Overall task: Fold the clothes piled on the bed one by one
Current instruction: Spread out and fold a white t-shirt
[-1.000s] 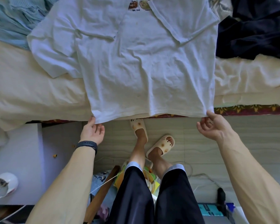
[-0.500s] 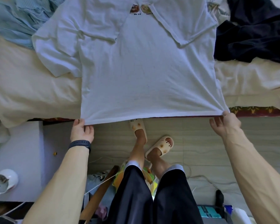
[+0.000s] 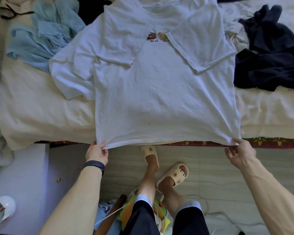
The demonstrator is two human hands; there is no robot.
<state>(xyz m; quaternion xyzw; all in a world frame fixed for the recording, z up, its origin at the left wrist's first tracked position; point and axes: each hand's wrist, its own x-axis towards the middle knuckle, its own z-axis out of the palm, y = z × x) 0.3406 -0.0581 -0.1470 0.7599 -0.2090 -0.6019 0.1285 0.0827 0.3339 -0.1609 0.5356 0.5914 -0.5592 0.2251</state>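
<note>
A white T-shirt (image 3: 159,92) with a small print on the chest lies flat on the bed (image 3: 41,116), neck away from me, both sleeves folded in over the body. Its hem hangs at the bed's near edge. My left hand (image 3: 97,152) pinches the hem's left corner. At the hem's right corner, my right hand (image 3: 238,151) pinches the fabric between thumb and fingers. The hem is stretched straight between the two hands.
A light blue knit garment (image 3: 46,34) lies crumpled at the back left, and dark navy clothes (image 3: 275,53) sit at the right. A white bedside surface (image 3: 19,175) with a broken white cup (image 3: 0,211) stands at lower left. My feet in cream slippers stand on the floor.
Both hands went from loosely touching the hem to pinching its corners and pulled them apart, drawing the hem taut. The view has tilted up, showing more of the bed.
</note>
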